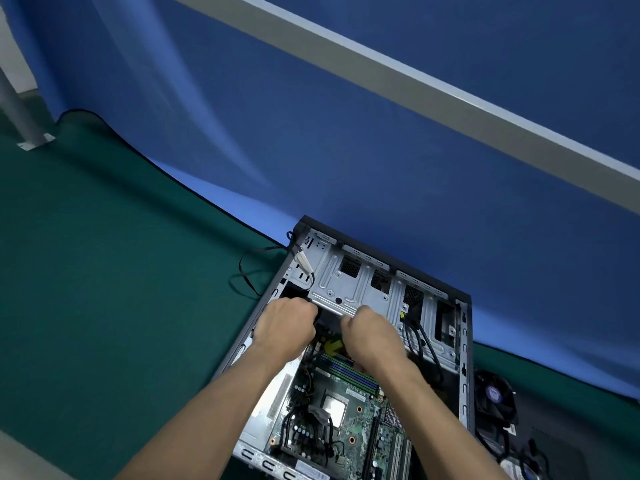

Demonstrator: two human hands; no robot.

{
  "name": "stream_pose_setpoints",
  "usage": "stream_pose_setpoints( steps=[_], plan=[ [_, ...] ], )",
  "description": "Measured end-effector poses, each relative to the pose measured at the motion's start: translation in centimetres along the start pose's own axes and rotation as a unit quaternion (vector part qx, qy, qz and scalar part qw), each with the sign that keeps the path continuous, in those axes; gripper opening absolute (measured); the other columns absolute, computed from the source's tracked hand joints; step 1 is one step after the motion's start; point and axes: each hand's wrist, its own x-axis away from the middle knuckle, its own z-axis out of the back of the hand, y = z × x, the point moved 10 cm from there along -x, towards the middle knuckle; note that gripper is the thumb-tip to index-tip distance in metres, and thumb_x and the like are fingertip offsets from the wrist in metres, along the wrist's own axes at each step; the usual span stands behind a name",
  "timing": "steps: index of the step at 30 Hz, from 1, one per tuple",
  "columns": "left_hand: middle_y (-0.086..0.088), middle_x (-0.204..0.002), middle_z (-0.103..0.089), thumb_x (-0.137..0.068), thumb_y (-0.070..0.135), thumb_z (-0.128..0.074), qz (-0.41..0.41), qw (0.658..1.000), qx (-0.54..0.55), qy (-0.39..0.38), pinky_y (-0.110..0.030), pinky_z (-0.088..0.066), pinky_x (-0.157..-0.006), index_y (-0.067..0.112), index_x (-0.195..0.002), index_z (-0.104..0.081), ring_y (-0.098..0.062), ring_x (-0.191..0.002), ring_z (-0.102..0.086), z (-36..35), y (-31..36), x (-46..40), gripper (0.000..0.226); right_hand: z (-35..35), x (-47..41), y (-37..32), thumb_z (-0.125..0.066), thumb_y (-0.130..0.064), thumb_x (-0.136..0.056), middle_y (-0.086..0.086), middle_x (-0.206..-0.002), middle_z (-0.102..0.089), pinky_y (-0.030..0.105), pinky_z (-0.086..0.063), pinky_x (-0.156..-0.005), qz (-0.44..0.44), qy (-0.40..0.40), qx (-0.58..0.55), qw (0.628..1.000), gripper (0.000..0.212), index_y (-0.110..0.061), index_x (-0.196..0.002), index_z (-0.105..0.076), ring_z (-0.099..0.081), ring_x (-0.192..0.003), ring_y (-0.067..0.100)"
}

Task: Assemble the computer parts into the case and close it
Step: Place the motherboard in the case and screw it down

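An open computer case (464, 344) lies on its side on a green mat. Inside sits a green motherboard (349, 424) with a bare CPU (333, 407) and memory sticks (349, 370). A silver drive cage (349, 282) fills the far end. My left hand (287, 327) and my right hand (372, 337) reach in side by side under the near edge of the cage, fingers curled around something dark there. What they hold is hidden. A yellow connector (331, 346) shows between them.
A cooler fan (493, 396) and a dark part with cables (547, 452) lie right of the case. A thin black cable (247, 271) loops out at the case's far left corner. Blue cloth (346, 150) rises behind. A grey post (20, 116) stands far left.
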Motion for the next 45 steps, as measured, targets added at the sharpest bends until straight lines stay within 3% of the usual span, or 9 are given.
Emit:
stream_pose_setpoints(
  steps=[6, 10, 23, 29, 35, 38, 40, 42, 45],
  plan=[
    [-0.006, -0.087, -0.067, -0.08, 0.008, -0.046, 0.002, 1.0, -0.01, -0.006, -0.032, -0.031, -0.061, 0.018, -0.073, -0.051, -0.028, -0.079, -0.06, -0.1, 0.0, -0.1, 0.014, -1.3, 0.6, 0.5, -0.057, -0.022, -0.09, 0.011, -0.093, -0.063, 0.034, -0.057, -0.057, -0.008, -0.05, -0.142, 0.989, 0.028, -0.018, -0.109, -0.037, -0.062, -0.064, 0.021],
    [-0.006, -0.088, -0.067, -0.079, 0.009, -0.046, 0.005, 1.0, -0.009, -0.008, -0.032, -0.03, -0.061, 0.018, -0.073, -0.053, -0.028, -0.079, -0.06, -0.2, 0.0, -0.1, 0.013, 0.5, 1.3, 0.0, -0.042, -0.037, -0.099, 0.01, -0.094, -0.067, 0.034, -0.048, -0.068, 0.023, 0.093, 0.02, 0.995, 0.031, -0.01, -0.109, -0.051, -0.063, -0.085, 0.03],
    [-0.007, -0.088, -0.066, -0.079, 0.008, -0.046, 0.016, 1.0, 0.0, -0.017, -0.033, -0.031, -0.061, 0.018, -0.073, -0.051, -0.029, -0.081, -0.06, 0.1, -0.2, 0.0, 0.012, -0.9, 1.4, -0.6, -0.052, -0.025, -0.092, 0.009, -0.105, -0.058, 0.041, -0.054, -0.075, 0.033, -0.026, -0.035, 0.999, 0.032, -0.018, -0.119, -0.035, -0.064, -0.088, 0.029],
    [-0.006, -0.085, -0.065, -0.078, 0.007, -0.046, 0.018, 1.0, 0.016, -0.012, -0.033, -0.031, -0.061, 0.017, -0.07, -0.048, -0.028, -0.078, -0.059, -0.1, -0.3, 0.0, 0.013, -0.5, 1.2, 0.1, -0.052, -0.03, -0.093, 0.008, -0.115, -0.052, 0.037, -0.051, -0.074, 0.013, -0.006, -0.052, 0.999, 0.04, -0.017, -0.126, -0.035, -0.059, -0.091, 0.026],
    [-0.006, -0.082, -0.065, -0.078, 0.006, -0.044, 0.031, 0.999, 0.031, -0.008, -0.032, -0.032, -0.06, 0.017, -0.068, -0.048, -0.027, -0.074, -0.056, -0.1, -0.6, -0.1, 0.015, 0.4, 1.7, -0.2, -0.047, -0.029, -0.096, 0.004, -0.087, -0.057, 0.043, -0.054, -0.073, 0.008, 0.067, -0.058, 0.996, 0.034, -0.013, -0.121, -0.032, -0.061, -0.078, 0.025],
    [-0.006, -0.083, -0.065, -0.078, 0.006, -0.045, 0.034, 0.999, 0.034, -0.009, -0.032, -0.031, -0.059, 0.018, -0.07, -0.05, -0.028, -0.078, -0.059, 0.1, -0.6, 0.0, 0.015, -0.5, 1.5, -0.8, -0.056, -0.023, -0.089, 0.01, -0.103, -0.057, 0.044, -0.057, -0.074, 0.01, -0.003, -0.126, 0.992, 0.048, -0.023, -0.127, -0.027, -0.064, -0.082, 0.029],
    [-0.006, -0.084, -0.066, -0.078, 0.006, -0.045, 0.032, 0.999, 0.032, -0.008, -0.032, -0.031, -0.059, 0.019, -0.07, -0.049, -0.028, -0.079, -0.06, 0.3, -0.5, 0.0, 0.016, -0.1, 1.5, -1.1, -0.049, -0.024, -0.094, 0.008, -0.096, -0.062, 0.044, -0.057, -0.072, 0.017, 0.019, -0.092, 0.995, 0.03, -0.016, -0.12, -0.036, -0.064, -0.079, 0.027],
    [-0.006, -0.086, -0.066, -0.079, 0.007, -0.045, 0.027, 0.999, 0.025, -0.008, -0.031, -0.032, -0.06, 0.019, -0.072, -0.051, -0.027, -0.081, -0.061, 0.3, -0.4, 0.0, 0.016, 0.5, 1.5, -0.7, -0.041, -0.031, -0.098, 0.005, -0.092, -0.064, 0.041, -0.054, -0.076, 0.024, 0.084, -0.037, 0.995, 0.025, -0.013, -0.114, -0.046, -0.063, -0.082, 0.025],
    [-0.006, -0.089, -0.067, -0.08, 0.007, -0.045, 0.025, 0.999, 0.021, -0.015, -0.031, -0.032, -0.062, 0.018, -0.075, -0.055, -0.028, -0.083, -0.061, 0.2, -0.3, 0.0, 0.015, -0.5, 1.6, -0.3, -0.052, -0.03, -0.09, 0.003, -0.093, -0.063, 0.032, -0.05, -0.068, 0.028, 0.038, -0.113, 0.992, 0.035, -0.022, -0.121, -0.036, -0.063, -0.078, 0.021]
  ],
)
